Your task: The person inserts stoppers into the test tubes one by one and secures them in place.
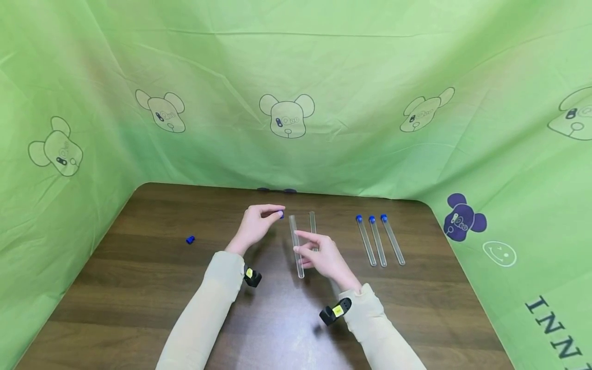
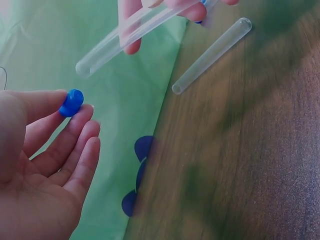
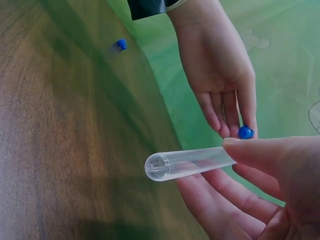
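Observation:
My left hand (image 1: 256, 224) pinches a small blue cap (image 2: 73, 103) between thumb and forefinger, its other fingers loosely bent. To its right, my right hand (image 1: 327, 255) grips a clear, uncapped test tube (image 1: 292, 224) between thumb and fingers. The tube is held up at a tilt, its top end close to the cap but apart from it. Behind the right hand, a second uncapped test tube (image 2: 212, 56) lies on the table, partly hidden in the head view.
Another blue cap (image 1: 190, 240) lies on the wooden table (image 1: 139, 288) at the left. On the right, three test tubes (image 1: 377, 241) with blue caps lie side by side. A green printed cloth (image 1: 287, 164) hangs around the table's back and sides.

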Available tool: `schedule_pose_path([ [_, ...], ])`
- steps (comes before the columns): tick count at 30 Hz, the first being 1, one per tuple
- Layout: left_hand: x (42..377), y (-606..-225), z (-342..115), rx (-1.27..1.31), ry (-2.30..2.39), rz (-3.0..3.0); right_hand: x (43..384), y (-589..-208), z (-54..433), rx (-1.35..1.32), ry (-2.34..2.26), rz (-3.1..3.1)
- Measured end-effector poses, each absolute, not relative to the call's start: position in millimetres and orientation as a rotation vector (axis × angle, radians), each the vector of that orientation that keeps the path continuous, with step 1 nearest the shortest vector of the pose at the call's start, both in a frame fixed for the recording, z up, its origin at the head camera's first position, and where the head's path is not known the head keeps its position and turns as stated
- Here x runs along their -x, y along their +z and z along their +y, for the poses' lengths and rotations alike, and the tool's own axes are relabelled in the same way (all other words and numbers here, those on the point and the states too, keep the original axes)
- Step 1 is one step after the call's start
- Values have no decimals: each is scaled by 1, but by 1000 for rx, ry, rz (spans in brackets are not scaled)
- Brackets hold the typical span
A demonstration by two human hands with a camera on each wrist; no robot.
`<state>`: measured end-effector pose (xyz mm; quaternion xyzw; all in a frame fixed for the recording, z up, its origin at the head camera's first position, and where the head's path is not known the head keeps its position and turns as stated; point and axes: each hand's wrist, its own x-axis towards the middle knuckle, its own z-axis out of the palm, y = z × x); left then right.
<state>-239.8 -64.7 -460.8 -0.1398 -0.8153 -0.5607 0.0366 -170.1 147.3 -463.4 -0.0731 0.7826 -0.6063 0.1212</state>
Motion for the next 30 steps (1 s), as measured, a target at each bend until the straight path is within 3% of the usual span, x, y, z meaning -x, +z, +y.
schedule_pose_path([
  [30, 241, -465, -61, 448, -1732, -2486, 168, -465, 141, 235, -1752, 2316],
])
